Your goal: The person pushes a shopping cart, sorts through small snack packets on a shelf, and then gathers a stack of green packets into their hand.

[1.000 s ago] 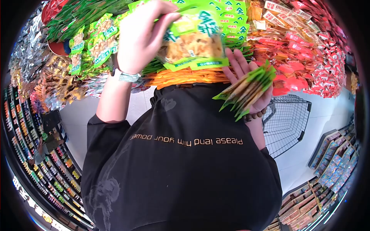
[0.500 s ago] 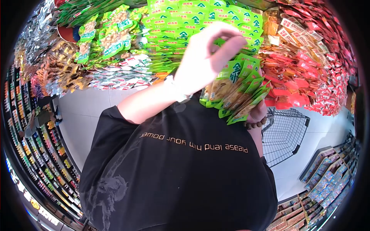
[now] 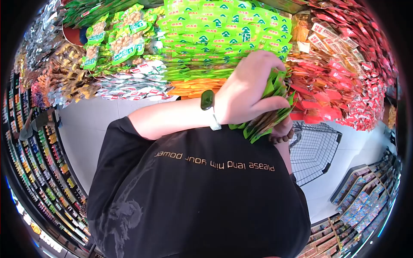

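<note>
A fanned bundle of green snack packets point(image 3: 259, 128) stands in front of the black shirt, their clear sides showing brownish contents. My right hand point(image 3: 283, 128), with a beaded bracelet at the wrist, holds the bundle from its right side; most of its fingers are hidden behind the packets. From the left reaches my left hand point(image 3: 249, 92), wearing a dark watch point(image 3: 207, 99). Its fingers curl over the top of the bundle and its thumb lies across the near side. Just beyond lie rows of matching green packets point(image 3: 206, 28) on the display.
Peanut packets point(image 3: 129, 36) lie left of the green rows, red packets point(image 3: 331, 86) to the right. A wire shopping cart point(image 3: 314, 150) stands at my right. Stocked shelves point(image 3: 43, 167) line the left side, with a person point(image 3: 36, 124) beside them. Another rack point(image 3: 365, 198) is at lower right.
My left hand has come down from above the green rows onto the bundle and closed around its upper part. The right hand stays at the bundle's side.
</note>
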A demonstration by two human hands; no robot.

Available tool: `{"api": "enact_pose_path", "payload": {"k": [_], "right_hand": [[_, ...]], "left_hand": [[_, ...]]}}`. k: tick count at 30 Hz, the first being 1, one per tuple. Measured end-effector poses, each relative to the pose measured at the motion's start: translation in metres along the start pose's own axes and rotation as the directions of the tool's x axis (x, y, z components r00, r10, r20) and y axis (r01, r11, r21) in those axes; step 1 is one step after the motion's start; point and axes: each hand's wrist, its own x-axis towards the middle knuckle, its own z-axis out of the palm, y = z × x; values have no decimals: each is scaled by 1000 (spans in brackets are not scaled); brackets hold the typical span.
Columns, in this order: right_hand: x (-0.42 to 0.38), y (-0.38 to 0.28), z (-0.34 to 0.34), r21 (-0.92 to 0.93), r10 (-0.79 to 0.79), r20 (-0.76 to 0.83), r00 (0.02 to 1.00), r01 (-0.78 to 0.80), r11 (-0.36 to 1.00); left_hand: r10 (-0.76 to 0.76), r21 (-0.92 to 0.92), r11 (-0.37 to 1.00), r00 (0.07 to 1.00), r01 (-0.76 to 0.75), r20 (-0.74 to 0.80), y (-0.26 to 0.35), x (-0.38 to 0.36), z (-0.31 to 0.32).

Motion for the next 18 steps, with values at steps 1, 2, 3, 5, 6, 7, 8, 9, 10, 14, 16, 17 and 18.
{"api": "enact_pose_path", "payload": {"k": [1, 2, 3, 5, 6, 7, 8, 9, 10, 14, 16, 17, 18], "right_hand": [[1, 0, -2, -5, -3, 11, 1000, 3, 1000], [3, 1, -5, -45, -25, 57, 998, 28, 999], [2, 3, -9, -22, -52, 55, 997, 53, 998], [0, 8, -16, 23, -105, 52, 993, 104, 994], [-4, 10, -23, 158, -87, 34, 996, 80, 984], [-3, 10, -23, 175, -64, 61, 996, 52, 983], [-2, 10, -23, 190, -40, 87, 995, 23, 981], [-1, 10, -23, 204, -17, 112, 994, -7, 979], [7, 4, 2, 251, -23, 136, 990, -12, 968], [9, 11, -4, 553, 35, 147, 989, -111, 826], [5, 15, -16, 666, 40, 171, 984, -146, 731], [1, 15, -19, 668, 35, 154, 987, -131, 733], [2, 9, -3, 558, 17, 87, 996, -63, 827]], "left_hand": [[3, -18, 1000, 1000, -2, 21, 1, 2, -6], [3, -39, 999, 999, -1, 43, 2, 4, -15], [2, -58, 998, 998, 1, 65, 2, 7, -27], [-16, 262, 965, 995, -9, 93, -1, 4, -60], [-24, 437, 900, 998, -2, 53, -4, 0, -73], [2, 572, 820, 1000, -13, 20, -12, -5, -87], [-60, 662, 749, 997, 19, 39, -20, -12, -99], [-126, 744, 666, 991, 47, 50, -25, -18, -104], [-109, 763, 646, 992, 24, 61, -29, -21, -101], [-85, 818, 575, 993, -22, 87, -33, -24, -89], [-83, 801, 599, 994, -13, 77, -40, -25, -83], [-71, 805, 594, 995, -16, 71, -42, -24, -83], [-59, 809, 587, 996, -17, 64, -44, -24, -84]]}}
